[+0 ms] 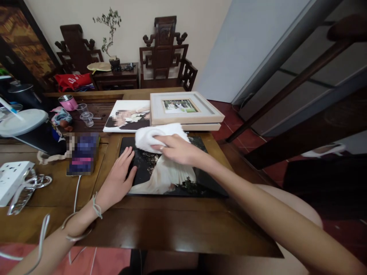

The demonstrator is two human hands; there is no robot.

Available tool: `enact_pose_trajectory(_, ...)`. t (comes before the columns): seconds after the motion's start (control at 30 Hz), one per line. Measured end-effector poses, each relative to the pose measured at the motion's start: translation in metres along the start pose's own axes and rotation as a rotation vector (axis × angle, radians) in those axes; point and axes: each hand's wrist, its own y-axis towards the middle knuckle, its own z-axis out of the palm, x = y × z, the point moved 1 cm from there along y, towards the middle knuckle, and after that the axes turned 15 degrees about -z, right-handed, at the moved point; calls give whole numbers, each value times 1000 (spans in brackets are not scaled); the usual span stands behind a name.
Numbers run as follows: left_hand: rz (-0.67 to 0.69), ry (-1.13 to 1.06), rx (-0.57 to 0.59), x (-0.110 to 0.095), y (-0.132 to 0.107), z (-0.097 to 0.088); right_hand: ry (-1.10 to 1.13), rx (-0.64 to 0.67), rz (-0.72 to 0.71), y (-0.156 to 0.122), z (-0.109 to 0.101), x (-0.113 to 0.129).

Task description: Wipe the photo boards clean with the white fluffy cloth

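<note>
White cloth [149, 137] gripped under right hand [177, 149], atop photo print [177, 183]; left hand [119, 179] flat, open, pressing print's left edge.

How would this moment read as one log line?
right hand: holds white cloth on dark photo print | left hand: flat on print's left edge

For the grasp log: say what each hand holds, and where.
Right hand grips the white cloth from above, at its near edge. Left hand lies flat on the photo print, holding nothing.

Cream wall [134, 15], two carved dark wooden chairs [164, 53], small potted plant [110, 34] between them, red tiled floor [229, 118], wooden stair rail [286, 91].
</note>
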Motion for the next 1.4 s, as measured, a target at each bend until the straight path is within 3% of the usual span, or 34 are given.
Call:
enact_pose_trajectory(0.13, 5, 37, -24, -4, -2, 0, -110, -59, 80, -47, -14, -25)
enact_pose_trajectory(0.23, 2, 60, -34, -6, -3, 0, -185, -47, 69, -80, -11, -27)
enact_pose_trajectory(0.4, -3, 120, -30, -5, -2, 1, -197, 8, 110, -138, 13, 18)
enact_pose_trajectory(0.53, -23, 150, -12, -3, 0, 1, -86, 118, 33, -172, 16, 53)
enact_pose_trajectory(0.67, -29, 155, -3, -3, 0, 1, -66, 118, 58, -161, -1, 43)
enact_pose_trajectory(0.9, -21, 143, 10, -2, 1, 1, -95, 43, 87, -84, -36, -37)
enact_pose_trajectory(1.0, -22, 138, 4, -2, 1, 1, -135, 16, 89, -70, -36, -51)
enact_pose_trajectory(1.17, -32, 141, -3, -3, 1, 1, -283, -37, 45, -90, -5, -24)
enact_pose_trajectory(1.33, -25, 161, -11, -3, 0, 1, -285, -53, 98, -154, 25, 23)
enact_pose_trajectory(1.4, -23, 167, -12, -3, 0, 1, -252, 5, 37, -178, 28, 39)
